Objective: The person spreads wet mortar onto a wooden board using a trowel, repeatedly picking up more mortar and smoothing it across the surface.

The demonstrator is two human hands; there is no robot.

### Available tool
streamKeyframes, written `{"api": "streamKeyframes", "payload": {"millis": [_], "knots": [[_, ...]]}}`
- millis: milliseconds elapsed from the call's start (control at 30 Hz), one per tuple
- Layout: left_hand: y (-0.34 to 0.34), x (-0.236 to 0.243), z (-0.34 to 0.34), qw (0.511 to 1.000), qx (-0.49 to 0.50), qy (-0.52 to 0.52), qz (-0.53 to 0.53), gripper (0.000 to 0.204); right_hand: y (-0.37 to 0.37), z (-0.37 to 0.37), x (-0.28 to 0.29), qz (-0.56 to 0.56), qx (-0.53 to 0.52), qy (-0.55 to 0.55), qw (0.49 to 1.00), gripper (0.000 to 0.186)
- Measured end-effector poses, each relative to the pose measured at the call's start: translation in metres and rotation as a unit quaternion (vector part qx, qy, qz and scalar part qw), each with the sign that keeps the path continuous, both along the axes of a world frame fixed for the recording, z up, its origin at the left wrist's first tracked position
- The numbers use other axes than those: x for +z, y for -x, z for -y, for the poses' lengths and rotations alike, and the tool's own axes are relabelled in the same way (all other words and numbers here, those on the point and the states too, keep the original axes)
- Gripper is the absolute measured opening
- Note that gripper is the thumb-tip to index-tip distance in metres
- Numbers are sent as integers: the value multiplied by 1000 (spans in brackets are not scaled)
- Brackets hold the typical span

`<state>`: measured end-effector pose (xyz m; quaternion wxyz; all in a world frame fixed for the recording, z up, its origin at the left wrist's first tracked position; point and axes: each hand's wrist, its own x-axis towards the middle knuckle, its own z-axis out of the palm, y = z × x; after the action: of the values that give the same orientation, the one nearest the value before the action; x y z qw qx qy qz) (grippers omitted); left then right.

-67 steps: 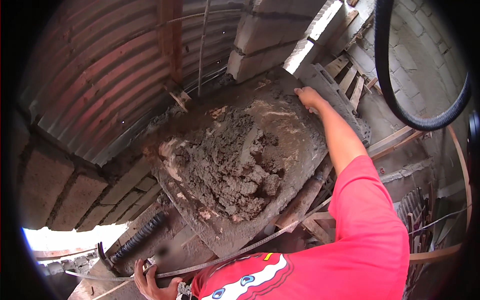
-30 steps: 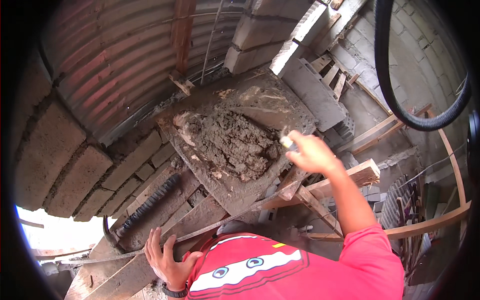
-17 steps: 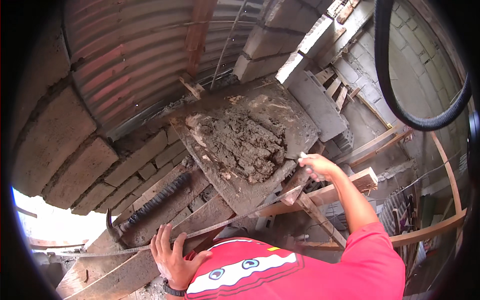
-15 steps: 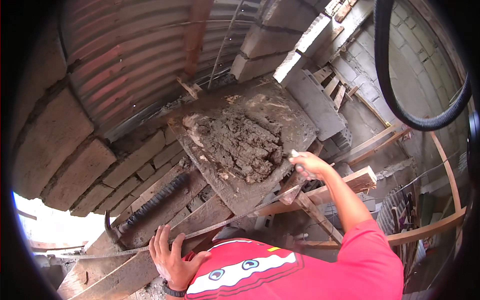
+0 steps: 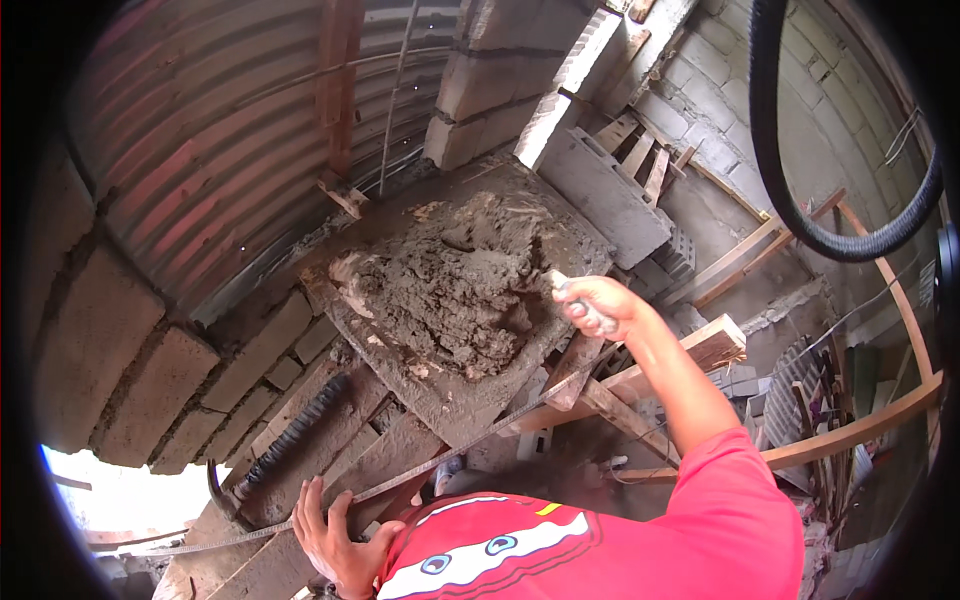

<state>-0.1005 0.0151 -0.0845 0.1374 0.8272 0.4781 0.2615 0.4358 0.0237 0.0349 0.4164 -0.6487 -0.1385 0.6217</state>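
Note:
My right hand (image 5: 598, 304) is closed around a pale, mortar-smeared handle (image 5: 557, 280), which looks like a trowel's; its blade is hidden at the right side of the mortar. The heap of wet grey mortar (image 5: 440, 285) lies on a tilted-looking square board (image 5: 465, 412). My left hand (image 5: 335, 540) is open, fingers spread, at the near left over a thin ribbed steel bar (image 5: 420, 468). Whether it presses on the bar cannot be told. Beyond it, a hammer with a black ribbed handle (image 5: 298, 430) lies on a wooden plank, its claw head toward the left.
Corrugated metal sheeting (image 5: 220, 150) and a block wall (image 5: 150, 370) stand close on the left and far side. A hollow concrete block (image 5: 605, 195) sits beyond the board. Timber beams (image 5: 690, 355) cross at the right. A black hose-like loop (image 5: 775, 170) hangs at upper right.
My right hand has moved a little left with the handle, and the mortar's right side is more broken up with a dark hollow. The view has shifted slightly; my left hand stays by the bar.

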Motion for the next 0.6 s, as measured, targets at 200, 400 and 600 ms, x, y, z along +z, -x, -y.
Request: {"api": "streamKeyframes", "payload": {"millis": [200,400,600], "knots": [[-1,-1,0,1000,10,-1,14,80,3,3,99,-2,-42,-108,993,20],[2,2,3,1000,19,-4,21,80,27,-12,170,153,-53,-226,961,32],[-1,-1,1,999,11,-17,33,82,102,-10,1,692,-23,-112,713,41]]}}
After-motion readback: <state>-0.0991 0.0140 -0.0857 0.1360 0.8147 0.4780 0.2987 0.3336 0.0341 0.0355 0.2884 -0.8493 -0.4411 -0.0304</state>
